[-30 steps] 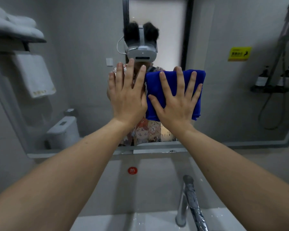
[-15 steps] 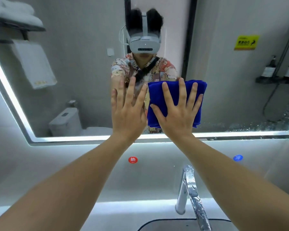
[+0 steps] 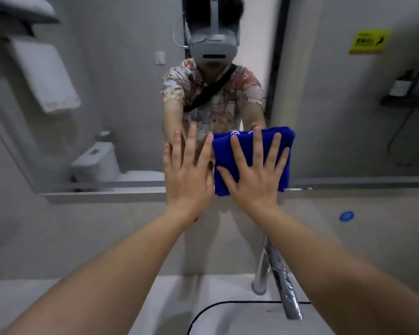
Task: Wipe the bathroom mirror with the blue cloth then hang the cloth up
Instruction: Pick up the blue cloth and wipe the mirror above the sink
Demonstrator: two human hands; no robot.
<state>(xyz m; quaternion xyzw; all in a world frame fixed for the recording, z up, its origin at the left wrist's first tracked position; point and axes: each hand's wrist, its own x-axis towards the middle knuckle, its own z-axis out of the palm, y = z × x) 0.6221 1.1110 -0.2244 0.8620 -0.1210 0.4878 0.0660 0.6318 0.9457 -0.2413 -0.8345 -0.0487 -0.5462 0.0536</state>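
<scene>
Head view: right hand, fingers splayed flat on blue cloth against mirror; left hand flat alongside, empty

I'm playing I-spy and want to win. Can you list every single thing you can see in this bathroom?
cloth: one, blue, folded, flat on the mirror's lower middle
mirror: one, on the wall above the sink
tap: one, silver, over the sink
sink: one, white, at the bottom
round sticker: one, blue, on the wall under the mirror
towel: one, white, reflected at left
toilet: one, white, reflected lower left
sign: one, yellow, reflected upper right
left hand: fingers straight, beside the cloth
right hand: fingers spread, pressing the cloth
</scene>
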